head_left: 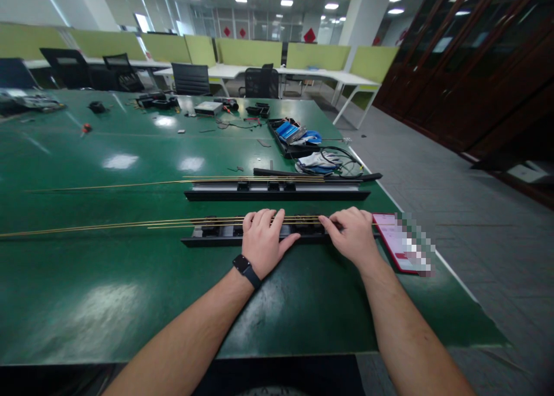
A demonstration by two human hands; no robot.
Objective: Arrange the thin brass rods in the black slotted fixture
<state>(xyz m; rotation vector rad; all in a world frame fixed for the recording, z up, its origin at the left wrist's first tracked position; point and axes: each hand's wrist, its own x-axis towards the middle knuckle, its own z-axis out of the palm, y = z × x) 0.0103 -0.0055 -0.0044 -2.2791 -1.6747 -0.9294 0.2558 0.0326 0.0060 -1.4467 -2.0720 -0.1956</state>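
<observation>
Several thin brass-coloured rods (173,223) lie lengthwise along a black channel-shaped rail (212,242) with dark blocks inside it. Their long ends stretch far to the left across the green table. Across the middle of the rail rests my left hand (263,240), its fingers lying over the rods and its thumb spread out to the right. My right hand (354,233) is at the rail's right end, with the thumb and curled fingers closed on the rods. Its fingertips are partly hidden. A thin rod runs out past this hand to the right.
Behind it lies a second black rail (277,195) with more brass rods. A red-edged phone (392,243) sits near the table's right edge. Farther back are a black tray (285,148) with blue items, gloves (318,162), black cables and scattered small parts.
</observation>
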